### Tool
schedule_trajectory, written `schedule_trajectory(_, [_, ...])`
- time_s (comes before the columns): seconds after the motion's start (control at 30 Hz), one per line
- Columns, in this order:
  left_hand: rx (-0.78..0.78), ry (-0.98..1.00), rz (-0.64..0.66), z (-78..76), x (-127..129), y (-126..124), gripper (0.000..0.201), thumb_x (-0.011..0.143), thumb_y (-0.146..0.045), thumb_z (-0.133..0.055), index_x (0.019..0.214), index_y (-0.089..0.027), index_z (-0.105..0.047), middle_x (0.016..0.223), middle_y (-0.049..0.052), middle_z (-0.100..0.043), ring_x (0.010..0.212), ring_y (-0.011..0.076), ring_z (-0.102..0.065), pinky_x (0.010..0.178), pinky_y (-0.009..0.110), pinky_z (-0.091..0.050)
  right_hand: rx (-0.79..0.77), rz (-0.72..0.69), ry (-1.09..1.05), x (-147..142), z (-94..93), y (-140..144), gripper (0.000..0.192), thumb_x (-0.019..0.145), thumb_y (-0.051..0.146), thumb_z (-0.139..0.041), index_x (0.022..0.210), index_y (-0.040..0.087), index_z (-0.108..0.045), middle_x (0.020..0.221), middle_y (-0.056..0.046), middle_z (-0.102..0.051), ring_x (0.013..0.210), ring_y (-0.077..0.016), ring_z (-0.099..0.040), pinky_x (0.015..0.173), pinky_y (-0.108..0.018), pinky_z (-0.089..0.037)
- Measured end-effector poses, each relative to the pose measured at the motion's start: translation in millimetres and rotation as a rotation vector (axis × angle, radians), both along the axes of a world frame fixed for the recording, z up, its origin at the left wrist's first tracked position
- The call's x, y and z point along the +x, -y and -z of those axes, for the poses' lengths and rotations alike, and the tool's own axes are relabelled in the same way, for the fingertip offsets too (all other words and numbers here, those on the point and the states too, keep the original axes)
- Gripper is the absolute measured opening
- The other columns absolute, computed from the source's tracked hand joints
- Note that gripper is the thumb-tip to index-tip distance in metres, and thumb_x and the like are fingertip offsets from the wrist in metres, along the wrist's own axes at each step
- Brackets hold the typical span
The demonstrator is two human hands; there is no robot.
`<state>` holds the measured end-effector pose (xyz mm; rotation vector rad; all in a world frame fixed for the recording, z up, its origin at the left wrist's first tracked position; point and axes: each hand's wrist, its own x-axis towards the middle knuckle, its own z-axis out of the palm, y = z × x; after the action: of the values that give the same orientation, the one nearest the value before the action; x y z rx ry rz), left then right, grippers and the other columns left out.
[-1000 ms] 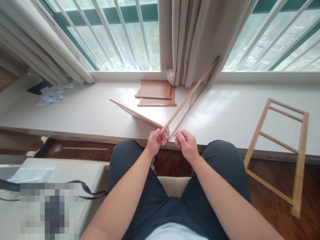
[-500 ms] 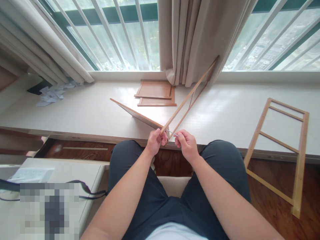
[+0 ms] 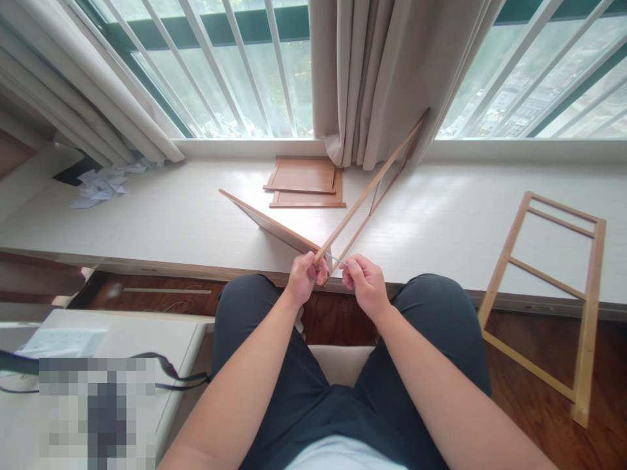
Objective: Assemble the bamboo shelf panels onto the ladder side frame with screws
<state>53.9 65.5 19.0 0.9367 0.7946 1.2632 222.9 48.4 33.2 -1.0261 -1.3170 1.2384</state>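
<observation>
The wooden frame (image 3: 371, 183) stands tilted, its near corner at the edge of the worktop (image 3: 186, 222) and its far end against the curtain (image 3: 372, 72). The left hand (image 3: 304, 277) has its grip closed around this near corner. The right hand (image 3: 365, 282) pinches a thin metal tool (image 3: 336, 260) between its fingers, and the tip of the tool touches the corner. A panel (image 3: 267, 224) joins the frame at the same corner. Two flat panels (image 3: 304, 183) lie behind. Another frame (image 3: 548, 287) leans at the right.
</observation>
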Motion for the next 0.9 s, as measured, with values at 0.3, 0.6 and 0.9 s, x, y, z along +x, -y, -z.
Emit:
schedule_trajectory(0.3, [0.009,-0.005,0.002,0.3,-0.6,0.0,0.061,0.089,-0.067,-0.057,0.061,-0.014,-0.064,0.043,0.000,-0.049,0.041,0.0107,-0.045,0.046,0.025,-0.034,0.012,-0.005,0.012,0.0,0.1,0.2,0.039,0.103,0.050,-0.052,0.084,0.019,-0.067,0.060,0.001,-0.059,0.051,-0.0126,-0.052,0.051,-0.025,-0.042])
schedule_trajectory(0.6, [0.019,0.008,0.009,1.3,-0.6,-0.3,0.061,0.090,-0.067,-0.057,0.060,-0.014,-0.065,0.043,0.001,-0.049,0.040,0.0107,-0.045,0.045,0.025,-0.033,0.028,-0.008,0.035,0.5,-0.2,-0.1,0.043,0.103,0.050,-0.050,0.080,0.019,-0.067,0.059,0.001,-0.058,0.049,-0.0122,-0.051,0.050,-0.025,-0.041])
schedule_trajectory(0.9, [0.005,0.000,0.006,-0.5,0.0,-0.1,0.061,0.088,-0.068,-0.058,0.060,-0.014,-0.063,0.043,0.000,-0.048,0.040,0.0106,-0.044,0.045,0.026,-0.033,0.038,-0.023,0.046,1.5,0.6,0.2,0.044,0.104,0.050,-0.049,0.077,0.019,-0.067,0.058,0.001,-0.058,0.049,-0.0125,-0.050,0.049,-0.025,-0.040])
